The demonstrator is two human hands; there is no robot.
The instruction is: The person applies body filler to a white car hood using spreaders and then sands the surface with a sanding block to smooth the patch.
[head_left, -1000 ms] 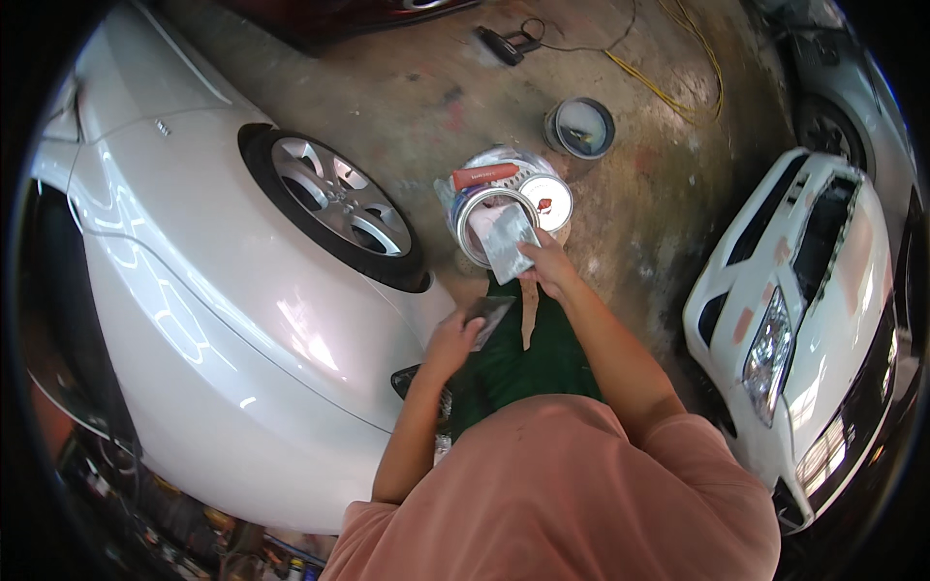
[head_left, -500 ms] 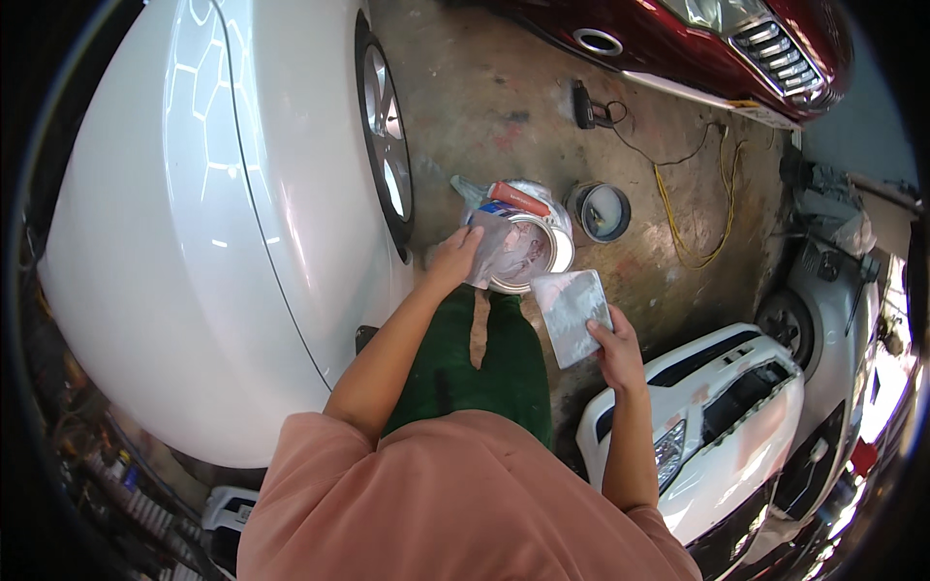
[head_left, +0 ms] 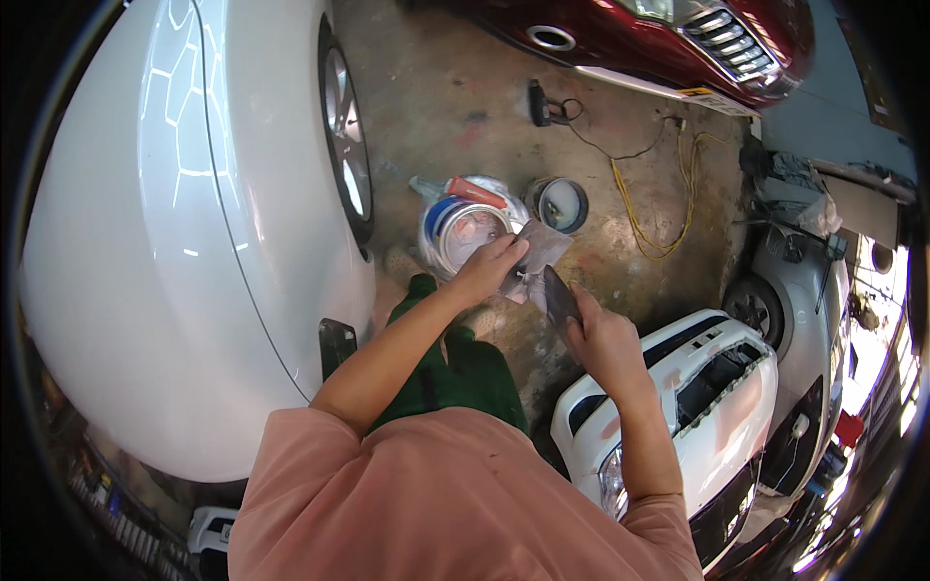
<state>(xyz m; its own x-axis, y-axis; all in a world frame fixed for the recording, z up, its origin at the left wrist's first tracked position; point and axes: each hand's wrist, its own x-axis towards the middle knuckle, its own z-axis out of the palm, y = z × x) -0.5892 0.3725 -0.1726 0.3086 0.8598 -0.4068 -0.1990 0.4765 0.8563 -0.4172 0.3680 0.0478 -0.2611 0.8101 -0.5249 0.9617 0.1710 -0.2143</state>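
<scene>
My left hand (head_left: 489, 271) is closed on a thin, grey, rectangular sheet (head_left: 547, 242) smeared with pale paste. In my right hand (head_left: 608, 339), a flat grey plate (head_left: 561, 302) is tilted so that its narrow side shows. The two pieces meet or nearly meet at the pale paste between them; contact cannot be made out. Just left of and beyond my left hand stands an open can (head_left: 441, 232) with pinkish paste inside. A red tube (head_left: 477, 191) lies beside the can's far rim.
A dark bucket (head_left: 582, 206) with pale contents stands beyond my hands. A white car (head_left: 281, 242) fills the left side and a dark red car (head_left: 620, 39) the far side. A white bumper (head_left: 717, 387) lies at right. A yellow cable (head_left: 630, 213) crosses the floor.
My hands have come together, the left one moving right, away from above the can. The plate in my right hand has turned from face-up to nearly edge-on. The whole view has shifted.
</scene>
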